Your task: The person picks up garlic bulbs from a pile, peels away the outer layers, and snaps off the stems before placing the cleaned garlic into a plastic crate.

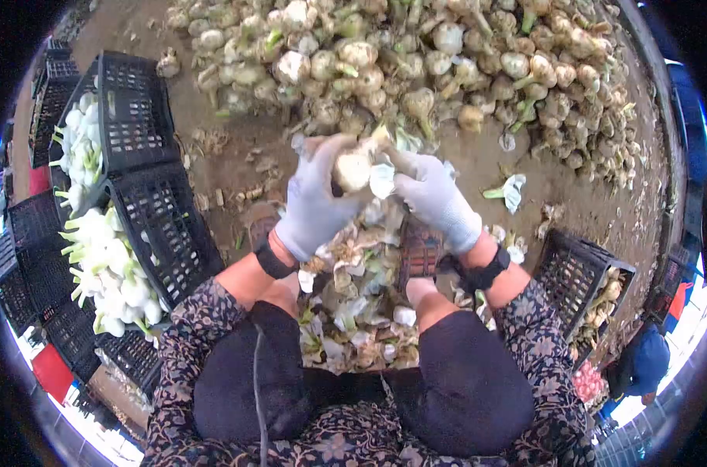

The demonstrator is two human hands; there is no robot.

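Observation:
Both my hands wear pale grey gloves and meet in the middle of the view. My left hand [314, 198] is wrapped around a dirty whitish bulb [352, 171]. My right hand [435, 198] grips the loose outer skin [382, 180] on the bulb's right side. Below my hands, between my knees, lies a heap of peeled skins and trimmings [353, 311]. A large pile of unpeeled bulbs [415, 62] with stalks covers the ground just beyond my hands.
Black plastic crates [147, 187] at the left hold clean white bulbs [108, 265] with green stalks. Another black crate [583, 276] at the right holds brownish bulbs. More empty crates stack at the far left. A person in blue [641, 366] is at the lower right.

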